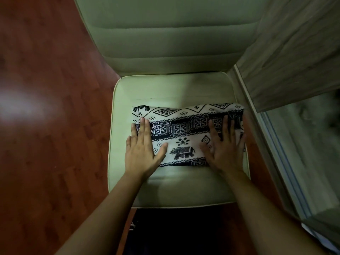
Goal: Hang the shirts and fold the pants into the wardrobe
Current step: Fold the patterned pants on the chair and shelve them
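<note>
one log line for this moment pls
step: pressing fold | folded pants: on chair seat | left hand: flat on left end | right hand: flat on right end

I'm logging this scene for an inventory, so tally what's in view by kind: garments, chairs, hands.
Folded black-and-white elephant-print fabric pants: 1
Pale cream cushioned chair: 1
Hands pressing flat on the pants: 2 (left hand, right hand)
Total: 4

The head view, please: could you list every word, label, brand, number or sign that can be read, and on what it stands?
None: no text can be read anywhere in this view.
The folded pants on the chair seat carry only a printed pattern of elephants, flowers and diamonds; the left hand and right hand cover parts of it.
</note>
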{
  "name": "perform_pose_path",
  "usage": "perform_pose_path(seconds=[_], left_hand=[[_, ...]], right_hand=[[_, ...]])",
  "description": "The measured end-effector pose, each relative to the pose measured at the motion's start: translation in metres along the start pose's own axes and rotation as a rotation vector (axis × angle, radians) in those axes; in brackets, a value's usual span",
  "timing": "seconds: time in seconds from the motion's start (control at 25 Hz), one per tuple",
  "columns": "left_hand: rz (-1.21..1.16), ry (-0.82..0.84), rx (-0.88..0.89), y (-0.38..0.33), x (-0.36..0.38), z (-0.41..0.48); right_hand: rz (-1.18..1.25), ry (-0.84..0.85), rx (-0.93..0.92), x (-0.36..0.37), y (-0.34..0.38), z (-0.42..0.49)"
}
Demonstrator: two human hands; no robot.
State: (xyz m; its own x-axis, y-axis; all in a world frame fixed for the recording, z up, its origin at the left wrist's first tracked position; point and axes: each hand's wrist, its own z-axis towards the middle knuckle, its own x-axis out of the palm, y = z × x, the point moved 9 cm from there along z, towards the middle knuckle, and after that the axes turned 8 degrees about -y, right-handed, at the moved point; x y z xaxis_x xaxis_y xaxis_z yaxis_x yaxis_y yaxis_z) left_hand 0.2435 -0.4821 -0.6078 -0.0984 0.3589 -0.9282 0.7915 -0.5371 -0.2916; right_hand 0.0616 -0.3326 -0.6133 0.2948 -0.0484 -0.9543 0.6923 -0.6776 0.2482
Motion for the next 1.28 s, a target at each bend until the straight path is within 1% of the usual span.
perform_pose_path(seconds=[0.08, 0.12, 0.16, 0.2, 0.24, 0.28, 0.32, 0.36, 0.44, 0.48, 0.56, 0.64, 0.72, 0.8, 0.88, 0.92, 1.0, 1.04, 1.08, 1.12, 1.16, 1.2, 1.24, 1.28], left_hand=[[-0.103, -0.039, -0.036, -0.006, -0.013, 0.001], [-0.192, -0.119, -0.106, -0.008, -0.025, 0.003], [-0.285, -0.217, -0.215, -0.005, -0.036, 0.006], [-0.348, -0.283, -0.35, 0.001, -0.042, 0.009], [-0.359, -0.287, -0.482, 0.008, -0.041, 0.013], [-0.318, -0.254, -0.566, 0.013, -0.036, 0.019], [-0.271, -0.22, -0.603, 0.016, -0.032, 0.024], [-0.235, -0.208, -0.599, 0.015, -0.03, 0.029], [-0.164, -0.259, -0.508, 0.009, -0.031, 0.036], [-0.142, -0.295, -0.445, 0.003, -0.034, 0.037], [-0.142, -0.341, -0.373, -0.001, -0.043, 0.038], [-0.131, -0.32, -0.42, 0.014, -0.047, 0.04], [-0.077, -0.266, -0.458, 0.028, -0.045, 0.043], [-0.046, -0.243, -0.449, 0.031, -0.043, 0.045], [-0.019, -0.223, -0.446, 0.025, -0.044, 0.045], [0.008, -0.213, -0.438, 0.023, -0.045, 0.045], [0.069, -0.247, -0.359, 0.014, -0.059, 0.051], [0.053, -0.288, -0.262, 0.005, -0.069, 0.057], [0.011, -0.299, -0.116, -0.01, -0.076, 0.064], [-0.016, -0.254, 0.058, -0.027, -0.076, 0.072], [-0.006, -0.165, 0.229, -0.045, -0.071, 0.078], [0.026, -0.042, 0.367, -0.058, -0.063, 0.084], [0.065, 0.095, 0.454, -0.066, -0.052, 0.089], [0.104, 0.218, 0.498, -0.068, -0.043, 0.093]], right_hand=[[0.113, -0.112, 0.159, -0.015, -0.008, 0.003], [0.187, -0.192, 0.266, -0.026, -0.011, 0.006], [0.26, -0.253, 0.364, -0.034, -0.014, 0.01], [0.328, -0.267, 0.453, -0.039, -0.015, 0.016], [0.38, -0.243, 0.537, -0.039, -0.017, 0.023], [0.392, -0.203, 0.607, -0.038, -0.02, 0.029], [0.366, -0.164, 0.654, -0.036, -0.023, 0.033], [0.308, -0.136, 0.659, -0.036, -0.025, 0.036], [0.145, -0.125, 0.599, -0.036, -0.024, 0.039], [0.096, -0.156, 0.564, -0.036, -0.022, 0.039], [0.115, -0.251, 0.476, -0.045, -0.018, 0.039], [0.157, -0.279, 0.403, -0.055, -0.019, 0.04], [0.176, -0.234, 0.361, -0.059, -0.026, 0.045], [0.166, -0.222, 0.284, -0.058, -0.024, 0.053], [0.144, -0.207, 0.301, -0.055, -0.024, 0.055], [0.13, -0.207, 0.365, -0.053, -0.029, 0.049], [0.096, -0.229, 0.593, -0.052, -0.039, 0.023], [0.115, -0.26, 0.716, -0.052, -0.039, 0.005], [0.177, -0.285, 0.836, -0.051, -0.034, -0.014], [0.263, -0.3, 0.952, -0.045, -0.026, -0.032], [0.356, -0.306, 1.067, -0.036, -0.018, -0.048], [0.45, -0.311, 1.195, -0.025, -0.009, -0.063], [0.548, -0.314, 1.335, -0.014, 0.0, -0.076], [0.654, -0.303, 1.475, -0.003, 0.01, -0.087]])
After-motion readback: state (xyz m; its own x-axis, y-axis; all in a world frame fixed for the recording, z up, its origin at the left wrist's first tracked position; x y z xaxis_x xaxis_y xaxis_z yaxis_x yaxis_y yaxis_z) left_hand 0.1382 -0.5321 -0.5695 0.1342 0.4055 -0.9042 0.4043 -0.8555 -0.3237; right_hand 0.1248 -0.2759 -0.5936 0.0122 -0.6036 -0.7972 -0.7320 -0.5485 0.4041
